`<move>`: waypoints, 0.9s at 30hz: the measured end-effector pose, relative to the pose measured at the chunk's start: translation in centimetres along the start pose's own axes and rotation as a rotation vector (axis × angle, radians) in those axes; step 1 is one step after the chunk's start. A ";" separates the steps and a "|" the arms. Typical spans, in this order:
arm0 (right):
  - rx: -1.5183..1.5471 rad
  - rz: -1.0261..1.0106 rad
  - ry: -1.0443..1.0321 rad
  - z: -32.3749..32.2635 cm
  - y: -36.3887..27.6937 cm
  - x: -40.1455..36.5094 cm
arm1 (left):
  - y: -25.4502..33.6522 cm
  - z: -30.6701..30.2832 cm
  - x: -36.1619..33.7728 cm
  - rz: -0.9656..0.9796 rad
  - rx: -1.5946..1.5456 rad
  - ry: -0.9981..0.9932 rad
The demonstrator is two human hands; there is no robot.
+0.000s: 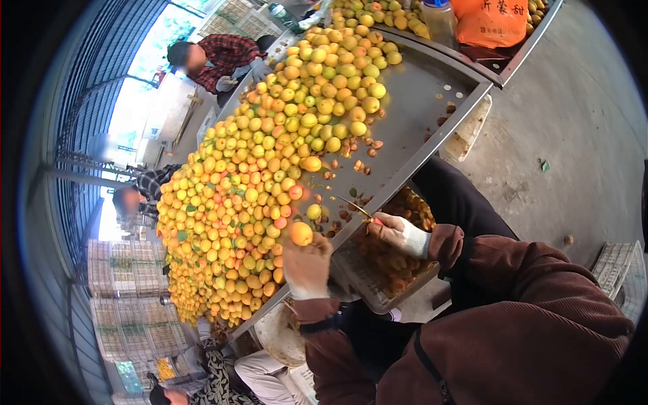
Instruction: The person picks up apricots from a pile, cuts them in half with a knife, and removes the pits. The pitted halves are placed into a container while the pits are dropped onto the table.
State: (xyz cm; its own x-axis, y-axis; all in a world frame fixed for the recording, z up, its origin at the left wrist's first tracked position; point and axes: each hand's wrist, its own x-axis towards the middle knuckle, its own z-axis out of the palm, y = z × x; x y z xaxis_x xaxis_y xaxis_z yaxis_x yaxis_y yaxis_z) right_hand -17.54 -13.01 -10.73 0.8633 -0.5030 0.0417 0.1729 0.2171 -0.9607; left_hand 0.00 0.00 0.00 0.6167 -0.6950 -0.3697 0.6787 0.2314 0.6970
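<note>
My left hand [307, 266], in a stained glove, is closed on a yellow-orange apricot [301, 233] at the near edge of the metal table [412, 91]. To its right, my right hand [399, 234], gloved as well, grips a knife [354, 206] by its red handle. The thin blade points over the table's rim and is apart from the apricot. A large heap of apricots [250, 196] covers the far side of the table. Loose pits [359, 166] and a few single apricots lie near the blade.
Below the table edge, a crate [378, 287] holds cut apricot pieces. An orange bag [489, 23] and a plastic jar [439, 20] stand at the top. Several other people sit around the table, one in a red checked shirt [226, 61]. Stacked crates [128, 297] stand behind.
</note>
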 end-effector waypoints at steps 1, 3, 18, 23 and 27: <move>0.046 -0.018 0.009 0.0 -0.4 0.0 | -1.0 1.9 -1.3 -0.018 -0.040 -0.039; 0.022 -0.035 0.013 0.2 -3.0 -1.1 | -3.0 2.3 -2.6 -0.033 -0.080 -0.010; 0.041 0.140 -0.130 4.4 -3.5 1.7 | -8.4 -3.7 0.9 0.039 -0.141 -0.227; 0.092 0.145 -0.081 5.0 -2.9 2.0 | -7.6 -3.6 0.7 0.093 -0.041 -0.288; 0.135 0.191 -0.095 5.1 -3.6 2.0 | -7.2 -3.0 0.0 0.109 -0.003 -0.259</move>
State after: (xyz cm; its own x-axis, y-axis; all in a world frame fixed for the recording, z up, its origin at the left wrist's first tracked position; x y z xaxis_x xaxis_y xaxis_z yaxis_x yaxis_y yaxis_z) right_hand -14.07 -10.53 -5.80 0.9258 -0.3629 -0.1057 0.0583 0.4133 -0.9087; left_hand -3.72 0.38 -6.89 0.5638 -0.8167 -0.1227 0.6152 0.3162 0.7222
